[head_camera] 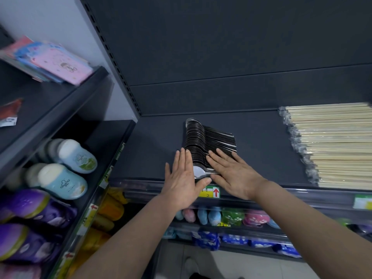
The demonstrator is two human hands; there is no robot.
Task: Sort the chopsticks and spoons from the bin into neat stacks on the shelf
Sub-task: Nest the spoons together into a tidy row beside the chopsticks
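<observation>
A long row of nested metal spoons (203, 141) lies on the dark shelf (157, 146), bowls to the left, handles to the right. My left hand (182, 180) is flat, with straight fingers against the bowl side of the row near the front. Flat on the spoon handles at the front end lies my right hand (231, 174). Between the two hands shows the bowl of the nearest spoon (198, 172). Packs of wrapped wooden chopsticks (330, 146) are stacked on the same shelf at the right. No bin is in view.
A price label (209, 192) with a red arrow sits on the shelf's front rail. Below are shelves with coloured bowls (255, 217) and blue packs. The left rack holds blue jars (76, 156), purple tins (26, 206) and pink packets (60, 63).
</observation>
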